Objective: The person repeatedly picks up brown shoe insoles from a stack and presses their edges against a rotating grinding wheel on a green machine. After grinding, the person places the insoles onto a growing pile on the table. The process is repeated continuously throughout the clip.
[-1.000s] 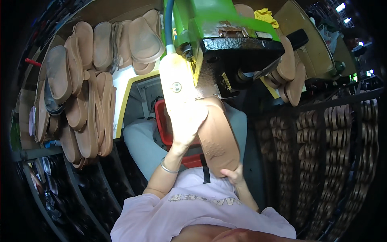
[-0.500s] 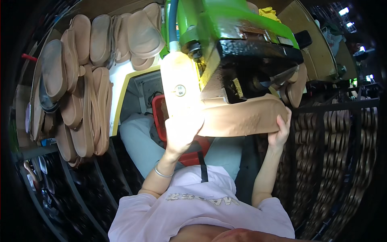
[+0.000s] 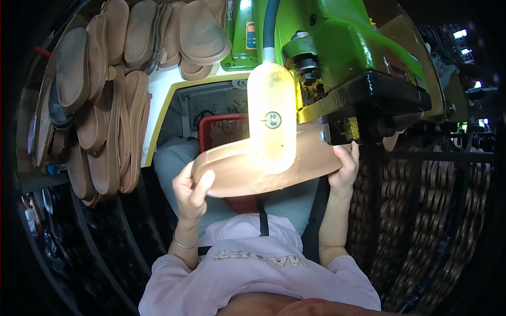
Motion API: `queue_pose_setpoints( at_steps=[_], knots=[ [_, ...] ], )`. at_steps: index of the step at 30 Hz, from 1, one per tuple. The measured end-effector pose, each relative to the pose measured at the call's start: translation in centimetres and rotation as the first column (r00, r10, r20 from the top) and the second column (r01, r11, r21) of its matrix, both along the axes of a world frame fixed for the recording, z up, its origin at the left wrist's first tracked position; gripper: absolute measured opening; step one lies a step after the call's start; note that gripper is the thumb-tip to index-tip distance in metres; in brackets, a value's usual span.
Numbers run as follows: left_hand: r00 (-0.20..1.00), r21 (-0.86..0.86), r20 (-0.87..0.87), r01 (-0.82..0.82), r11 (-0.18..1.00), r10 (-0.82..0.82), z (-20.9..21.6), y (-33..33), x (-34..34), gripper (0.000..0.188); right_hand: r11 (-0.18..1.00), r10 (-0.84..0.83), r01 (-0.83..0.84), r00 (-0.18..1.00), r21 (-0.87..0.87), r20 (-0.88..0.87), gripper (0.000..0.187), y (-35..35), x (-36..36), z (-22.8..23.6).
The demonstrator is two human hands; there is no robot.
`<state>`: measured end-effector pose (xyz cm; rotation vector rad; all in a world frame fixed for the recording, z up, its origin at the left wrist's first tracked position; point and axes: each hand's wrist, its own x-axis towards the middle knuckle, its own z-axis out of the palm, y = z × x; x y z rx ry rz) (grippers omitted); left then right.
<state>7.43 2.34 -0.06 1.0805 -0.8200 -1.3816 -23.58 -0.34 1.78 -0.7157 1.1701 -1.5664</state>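
Observation:
A tan shoe sole spans the space between my hands, under the head of a green and black machine. My left hand is closed on its left end, thumb on the face toward me. At the other end, my right hand grips the sole just below the machine's black head. A bright lamp on a dark flexible neck hangs in front of the sole and hides part of its middle. Whether the sole touches the machine at its upper right edge, I cannot tell.
Several tan soles lie heaped on the white, yellow-edged table at the left. Below the machine, a red bin stands near my knees. Racks packed with soles fill the right side. A cardboard box stands behind the machine.
The sole has shifted left, so more of its left end shows beyond the lamp. My left hand has come out from behind the glare, moving left. The machine and lamp appear farther right.

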Motion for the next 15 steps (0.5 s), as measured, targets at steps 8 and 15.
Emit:
queue_pose_setpoints(
  at_steps=[8, 15],
  knots=[
    [0.971, 0.250, -0.237, 0.098, 0.963, -0.037, -2.7, 5.9, 2.9, 0.038, 0.979, 0.203, -0.204, 0.979, -0.023, -0.037, 0.045, -1.1, 3.4, 0.4],
    [0.821, -0.001, -0.083, 0.567, 0.824, -0.565, -2.3, 2.6, -0.8, 0.058, 0.959, 0.270, -0.280, 0.949, -0.041, -0.160, 0.023, -3.2, 6.8, 1.6]
  ],
)
